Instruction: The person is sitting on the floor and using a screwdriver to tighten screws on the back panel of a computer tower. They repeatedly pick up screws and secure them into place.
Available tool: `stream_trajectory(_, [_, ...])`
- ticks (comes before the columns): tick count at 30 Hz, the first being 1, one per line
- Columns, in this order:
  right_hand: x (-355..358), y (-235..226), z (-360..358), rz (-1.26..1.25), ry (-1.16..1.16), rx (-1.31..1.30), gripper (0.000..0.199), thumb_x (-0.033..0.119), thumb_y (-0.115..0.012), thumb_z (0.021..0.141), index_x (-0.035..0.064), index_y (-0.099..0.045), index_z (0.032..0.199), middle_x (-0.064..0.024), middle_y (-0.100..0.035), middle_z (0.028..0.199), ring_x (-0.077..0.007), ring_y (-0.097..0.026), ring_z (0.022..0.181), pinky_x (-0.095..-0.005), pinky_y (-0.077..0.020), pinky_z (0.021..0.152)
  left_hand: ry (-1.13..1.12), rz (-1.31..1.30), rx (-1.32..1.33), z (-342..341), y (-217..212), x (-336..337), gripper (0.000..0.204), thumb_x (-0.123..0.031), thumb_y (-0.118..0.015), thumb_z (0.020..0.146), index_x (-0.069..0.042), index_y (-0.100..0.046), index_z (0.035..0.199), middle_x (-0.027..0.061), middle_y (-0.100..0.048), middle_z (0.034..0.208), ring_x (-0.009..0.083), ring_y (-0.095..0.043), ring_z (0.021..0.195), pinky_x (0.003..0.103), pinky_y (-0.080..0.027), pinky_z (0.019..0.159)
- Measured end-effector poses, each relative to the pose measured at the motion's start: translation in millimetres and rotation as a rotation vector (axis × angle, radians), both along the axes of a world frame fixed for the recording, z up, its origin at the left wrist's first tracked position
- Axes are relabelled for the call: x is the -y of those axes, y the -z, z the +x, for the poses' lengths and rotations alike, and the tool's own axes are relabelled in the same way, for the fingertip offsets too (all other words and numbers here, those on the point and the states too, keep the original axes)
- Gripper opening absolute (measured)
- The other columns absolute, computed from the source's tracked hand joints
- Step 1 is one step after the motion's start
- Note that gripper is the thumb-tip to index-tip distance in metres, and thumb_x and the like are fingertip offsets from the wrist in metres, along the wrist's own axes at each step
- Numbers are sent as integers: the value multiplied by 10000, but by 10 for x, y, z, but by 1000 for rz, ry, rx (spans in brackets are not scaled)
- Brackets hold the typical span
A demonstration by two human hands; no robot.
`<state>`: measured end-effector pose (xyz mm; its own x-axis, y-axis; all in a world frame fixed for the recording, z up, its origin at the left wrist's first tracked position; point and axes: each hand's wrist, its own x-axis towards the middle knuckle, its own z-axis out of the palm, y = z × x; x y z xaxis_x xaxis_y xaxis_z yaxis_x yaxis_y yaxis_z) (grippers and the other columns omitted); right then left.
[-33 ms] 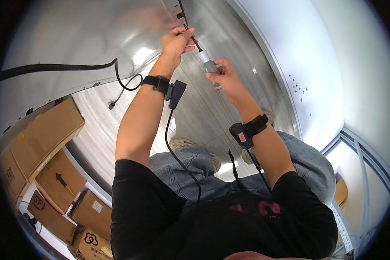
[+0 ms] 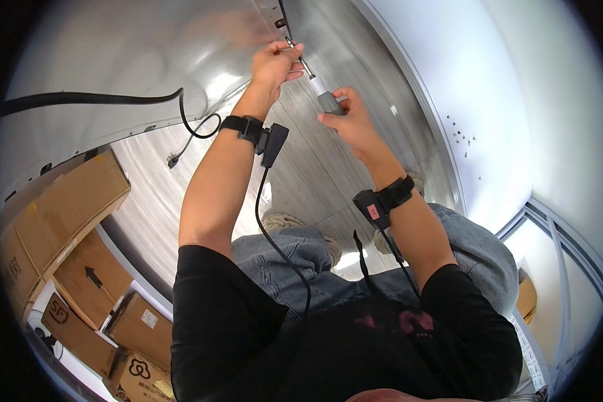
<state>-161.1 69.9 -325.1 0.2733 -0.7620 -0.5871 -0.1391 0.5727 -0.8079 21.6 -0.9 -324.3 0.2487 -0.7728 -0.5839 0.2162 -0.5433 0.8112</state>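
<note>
A screwdriver with a grey and white handle slants up and left, its thin metal shaft pointing at the edge of a large shiny metal panel. The handle is gripped between the thumb and fingers of my right hand, which is closed. My left hand is higher up, thumb and fingers pinched around the shaft near its tip. What the tip meets is too small to make out. Just above the left fingers, a small dark fitting sits at the panel's edge.
A black cable runs across the panel and loops beside my left wrist; a plug lies on the wood-look floor. Cardboard boxes are stacked at lower left. A white curved wall stands on the right.
The screwdriver handle has turned a little in my right hand, and its rear end is now less visible. The shaft looks shinier. Both arms stay nearly in place.
</note>
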Motion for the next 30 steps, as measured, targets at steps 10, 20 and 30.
stream_trajectory(10, [86,-164,-33,357,58,318,437,169,-631,847,23,-468,1225,-37,-551,875,-134,-567,719,-306,-486,608,45,-1,-6,100,86,52,169,-96,-649,861,-40,-601,1013,57,-648,880,157,-667,711,239,-558,602])
stream_trajectory(20, [138,22,14,118,-37,176,413,150,-687,797,22,-532,1158,-40,-573,893,-146,-579,746,-298,-518,628,121,20,115,44,83,63,290,-79,-662,849,7,-536,1096,96,-638,828,155,-659,641,244,-573,566])
stream_trajectory(30, [124,-10,-31,150,-74,160,378,191,-671,836,57,-541,1164,1,-553,836,-112,-546,760,-295,-528,631,120,25,7,51,-71,67,258,-55,-594,881,17,-512,1115,111,-650,907,166,-668,751,269,-581,616])
